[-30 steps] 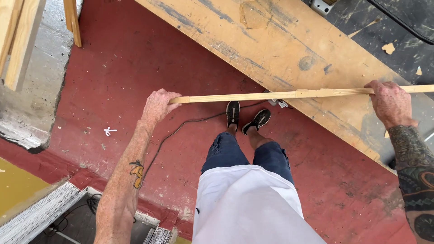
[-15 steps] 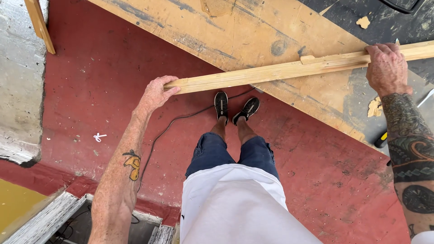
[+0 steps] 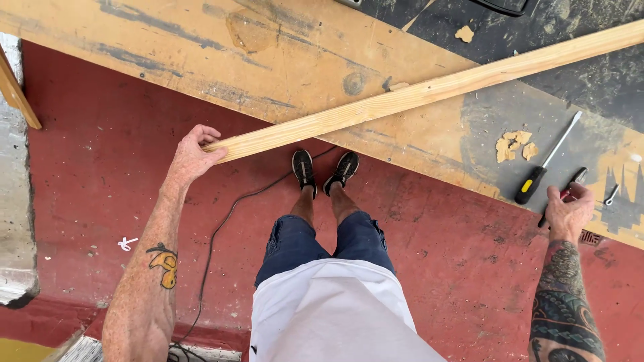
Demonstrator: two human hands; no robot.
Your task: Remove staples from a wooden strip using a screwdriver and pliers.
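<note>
Right now the left hand (image 3: 191, 155) holds the near end of a long wooden stick (image 3: 416, 94). Its fingers curl over the top of the end and the thumb sits under it, so the grip is closed on the wood. From that hand the stick runs up and to the right, across a big yellow board (image 3: 268, 53), and goes out of the picture at the top right corner.

The right hand (image 3: 569, 213) is far from the stick, low on the right side. Its fingers are closed around a small dark tool with a bit of red (image 3: 567, 191); I cannot tell what kind of tool it is. Just beside that hand, to the left, lies a screwdriver (image 3: 545, 161) with a black and yellow handle. A small metal bit (image 3: 610, 196) lies to the right of the hand. Some torn crumbs of wood (image 3: 513, 144) lie on the board near the screwdriver.

Under the stick stand two black shoes (image 3: 324, 169) on the red floor (image 3: 100, 194). A thin black cord (image 3: 221, 234) snakes over the floor from the shoes toward the bottom left. A small white scrap (image 3: 126, 243) lies near the left arm.

On the far left there is a grey concrete edge (image 3: 13, 221), and a slanted wooden strip (image 3: 17, 94) leans by it. Between that edge and the legs, the red floor gives room.
</note>
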